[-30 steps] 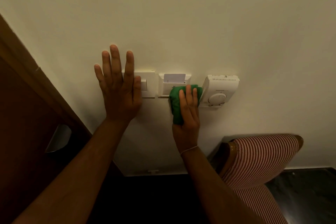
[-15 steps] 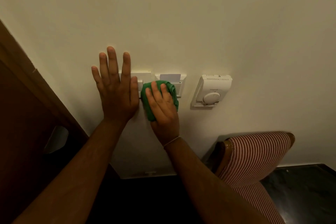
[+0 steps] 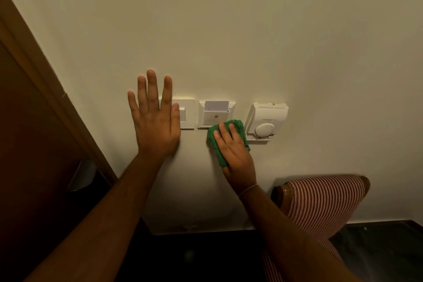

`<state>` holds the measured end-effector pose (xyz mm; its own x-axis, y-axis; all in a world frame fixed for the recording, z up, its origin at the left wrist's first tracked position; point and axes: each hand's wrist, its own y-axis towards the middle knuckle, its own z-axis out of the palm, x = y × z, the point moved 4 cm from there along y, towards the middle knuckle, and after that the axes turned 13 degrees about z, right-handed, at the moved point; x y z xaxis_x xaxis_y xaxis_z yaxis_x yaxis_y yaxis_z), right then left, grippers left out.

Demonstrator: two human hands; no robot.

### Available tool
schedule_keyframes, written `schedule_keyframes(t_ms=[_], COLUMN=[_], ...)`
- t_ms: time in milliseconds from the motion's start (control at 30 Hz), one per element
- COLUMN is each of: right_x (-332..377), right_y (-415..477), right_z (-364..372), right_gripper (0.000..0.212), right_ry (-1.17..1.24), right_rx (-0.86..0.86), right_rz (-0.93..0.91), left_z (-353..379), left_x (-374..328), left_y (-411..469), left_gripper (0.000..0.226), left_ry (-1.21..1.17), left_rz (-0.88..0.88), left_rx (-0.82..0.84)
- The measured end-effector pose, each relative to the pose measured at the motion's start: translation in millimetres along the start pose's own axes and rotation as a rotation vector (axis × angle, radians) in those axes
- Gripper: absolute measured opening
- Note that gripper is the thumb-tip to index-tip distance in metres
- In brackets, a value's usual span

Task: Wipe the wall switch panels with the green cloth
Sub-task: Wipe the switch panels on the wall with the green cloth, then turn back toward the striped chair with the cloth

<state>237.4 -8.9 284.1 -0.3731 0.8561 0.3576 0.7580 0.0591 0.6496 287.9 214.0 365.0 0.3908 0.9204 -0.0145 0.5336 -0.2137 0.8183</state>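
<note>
While the left hand [image 3: 155, 126] is spread flat at centre frame, overlapping the white rocker switch panel [image 3: 186, 113], the bunched green cloth [image 3: 229, 137] is pressed under the right hand [image 3: 235, 155] below the white key-card panel [image 3: 216, 114]; firm, even strokes are advised.

Hotel room: key-card slot [image 3: 216, 115], thermostat [image 3: 266, 121].

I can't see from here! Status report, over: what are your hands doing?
Left hand flat on wall, covering white light switch. Right hand pressing crumpled green cloth at white keycard panel's lower corner. Nothing blocking.
</note>
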Motion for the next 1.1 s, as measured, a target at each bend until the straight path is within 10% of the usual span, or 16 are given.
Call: schedule_keyframes(t_ms=[500,700,900,1100], right_x=[-25.3,-66.8,-128.0,-209.1], right_y=[-72.6,-140.8,-221.1,-303.7], right_z=[-26.3,-52.7,-78.1,-79.3], right_gripper=[0.105,0.068,0.095,0.073], right_ry=[-0.018,-0.046,-0.083,-0.133], right_rx=[0.258,0.349,0.450,0.633], right_rz=[-0.002,0.070,0.293,0.464], left_z=[5.8,29.7,66.7,101.5], left_x=[-105.4,-166.0,-223.0,-306.3], left_y=[-155.9,-219.7,-254.3,-308.8], left_gripper=[0.083,0.074,0.070,0.071], left_ry=[0.016,-0.113,-0.218,-0.300], left_rz=[-0.018,0.003,0.084,0.030], left_rx=[0.344,0.549,0.734,0.872])
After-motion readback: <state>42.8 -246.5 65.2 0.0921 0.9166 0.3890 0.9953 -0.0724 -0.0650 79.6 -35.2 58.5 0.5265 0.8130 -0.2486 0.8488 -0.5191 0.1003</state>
